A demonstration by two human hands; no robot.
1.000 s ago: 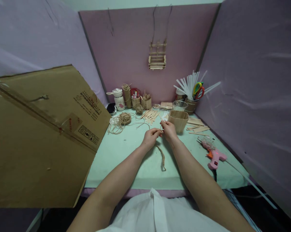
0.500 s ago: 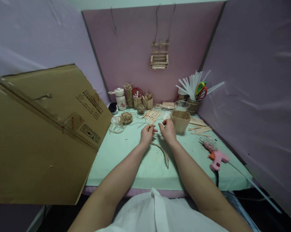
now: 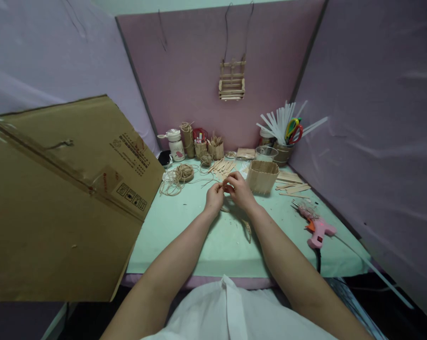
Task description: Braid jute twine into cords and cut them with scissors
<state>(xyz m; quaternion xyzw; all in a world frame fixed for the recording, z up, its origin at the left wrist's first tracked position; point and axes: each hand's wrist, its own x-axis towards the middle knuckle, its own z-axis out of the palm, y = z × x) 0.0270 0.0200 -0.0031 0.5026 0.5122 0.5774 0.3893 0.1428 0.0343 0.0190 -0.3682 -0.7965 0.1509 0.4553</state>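
My left hand (image 3: 214, 197) is closed in a pinch on a length of brown twine (image 3: 248, 231). Close beside it, my right hand (image 3: 239, 191) pinches at the same spot, its fingertips meeting those of the left. Below the hands the twine, which looks braided or doubled, hangs down and curves to the right toward its frayed end. The part between the fingertips is mostly hidden. Just right of my right hand stands a basket made of craft sticks (image 3: 262, 178).
A twine ball (image 3: 184, 173) and scattered craft sticks (image 3: 223, 167) lie behind the hands. At right is a pink glue gun (image 3: 319, 231) with its cord. A big cardboard sheet (image 3: 68, 203) leans at left. Scissors (image 3: 294, 131) and white glue sticks (image 3: 280, 123) stand in a pot.
My right hand has moved left, and its fingers have closed in against the left hand's fingertips. The hanging twine end has shifted slightly. My left hand stays almost in place.
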